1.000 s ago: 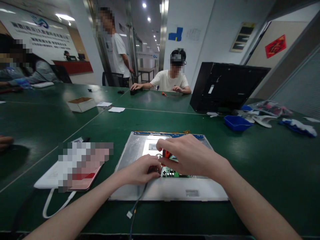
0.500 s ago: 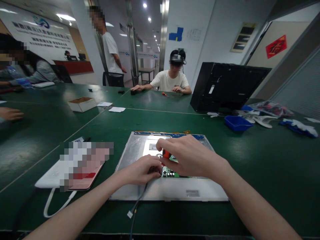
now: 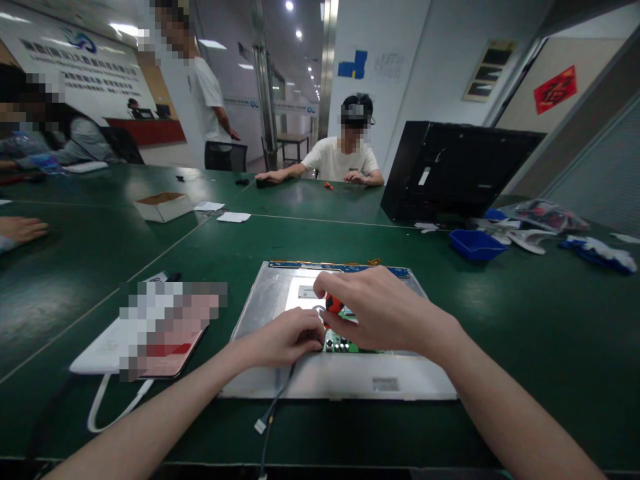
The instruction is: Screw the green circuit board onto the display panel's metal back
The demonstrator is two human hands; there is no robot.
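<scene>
A flat display panel (image 3: 320,380) lies metal side up on the table in front of me. On its middle sits a green circuit board (image 3: 353,347), partly covered by my hands. My right hand (image 3: 375,307) is closed round the red and black handle of a screwdriver (image 3: 334,303), held upright over the board; its tip is hidden. My left hand (image 3: 295,337) rests at the board's left edge, fingers pinched together near the screwdriver's lower end. What those fingers hold cannot be made out. A dark cable (image 3: 283,393) with a white plug runs from beneath my left hand over the panel's front edge.
A white power bank (image 3: 97,347) and a pink phone (image 3: 173,353) lie left, joined by a white cable (image 3: 95,407). A blue tray (image 3: 477,247) and a black monitor (image 3: 460,173) stand right. A small box (image 3: 164,208) is back left. A person (image 3: 343,157) sits opposite.
My hands keep almost the same pose, with the right hand shifted very slightly on the screwdriver. The standing person at the back has leaned a little to the left.
</scene>
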